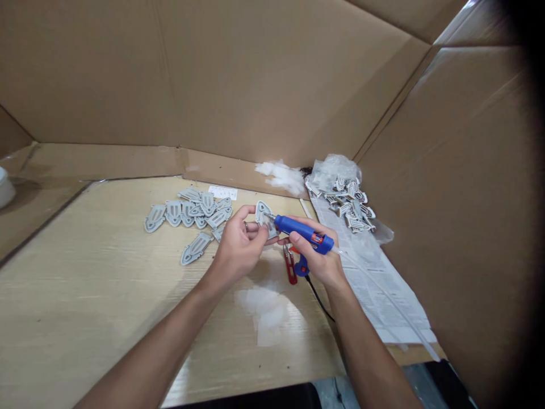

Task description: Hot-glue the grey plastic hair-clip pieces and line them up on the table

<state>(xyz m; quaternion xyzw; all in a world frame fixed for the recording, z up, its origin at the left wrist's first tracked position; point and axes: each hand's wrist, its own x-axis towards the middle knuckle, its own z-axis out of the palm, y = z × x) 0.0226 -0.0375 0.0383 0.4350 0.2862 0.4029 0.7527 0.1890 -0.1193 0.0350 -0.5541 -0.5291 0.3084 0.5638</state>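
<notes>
In the middle of the head view, my left hand [244, 238] grips a grey plastic piece [263, 213] between thumb and fingers, its pointed end upward. My right hand [321, 253] is wrapped round a blue glue gun [293, 228], whose metal nozzle points left and meets or nearly meets the face of the piece. A long clear glue stick [383, 292] runs from the gun's back end toward the lower right. Left of my hands lies a loose group of similar grey pieces [207, 203], some overlapping. Red snips [290, 267] lie on the table just below the gun.
Newspaper [374, 272] at the right bears a pile of grey pieces [355, 207] and a clear plastic bag [336, 169]. White fluff [283, 175] lies by the back cardboard wall [255, 79]. A black cord [318, 296] trails below the gun. A white container [5, 187] stands far left.
</notes>
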